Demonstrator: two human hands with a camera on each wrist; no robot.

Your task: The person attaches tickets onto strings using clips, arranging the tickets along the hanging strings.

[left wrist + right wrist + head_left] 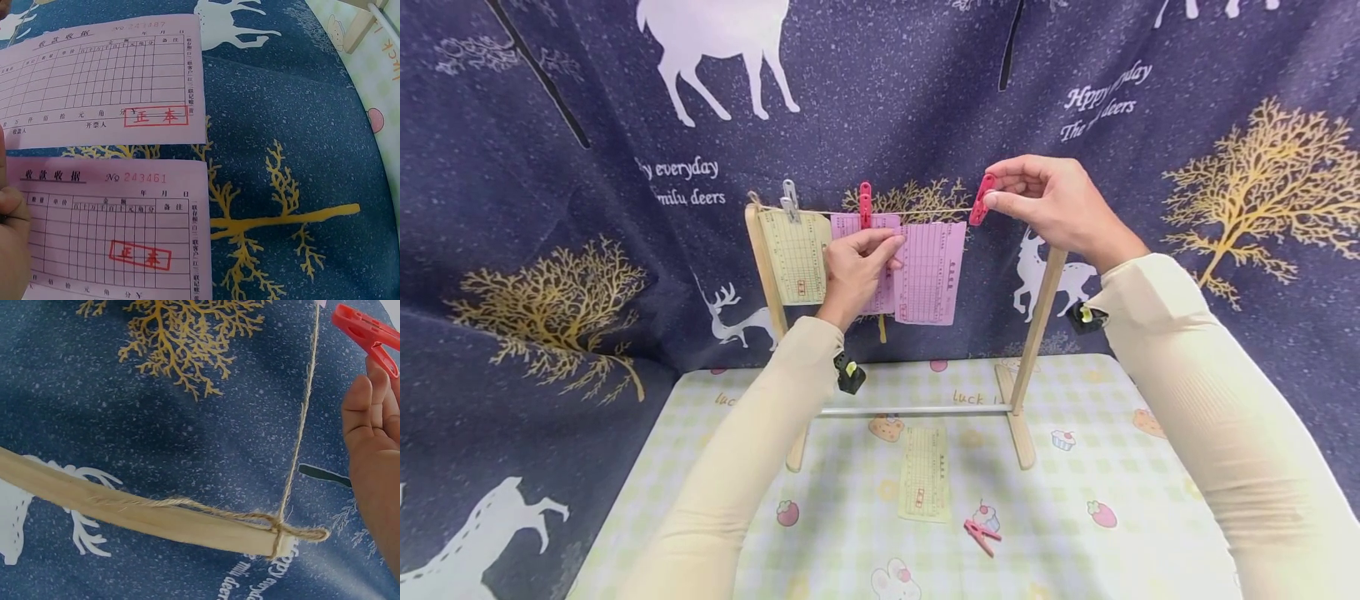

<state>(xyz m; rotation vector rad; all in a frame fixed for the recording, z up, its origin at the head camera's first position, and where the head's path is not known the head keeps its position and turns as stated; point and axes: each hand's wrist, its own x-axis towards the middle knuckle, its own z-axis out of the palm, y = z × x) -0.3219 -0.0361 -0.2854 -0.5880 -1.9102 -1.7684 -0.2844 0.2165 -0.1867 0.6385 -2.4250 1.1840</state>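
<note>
My left hand [859, 273] pinches the upper left corner of a pink receipt slip [929, 275], whose top edge is up by the twine line [936, 211]. Beside it, a second pink slip [119, 231] hangs from the line under a red clothespin [865, 204], partly hidden by that hand. My right hand [1060, 204] pinches another red clothespin [981, 200] between thumb and fingers, close to the line and just right of the held slip. In the right wrist view this clothespin [369, 334] appears past the fingertips, apart from the twine.
A grey clothespin [790, 202] holds a yellow slip [797, 258] at the line's left end. Wooden posts [1037, 333] carry the twine, joined low down by a pale bar [917, 410]. Another yellow slip [925, 475] and a red clothespin [981, 536] lie on the tablecloth.
</note>
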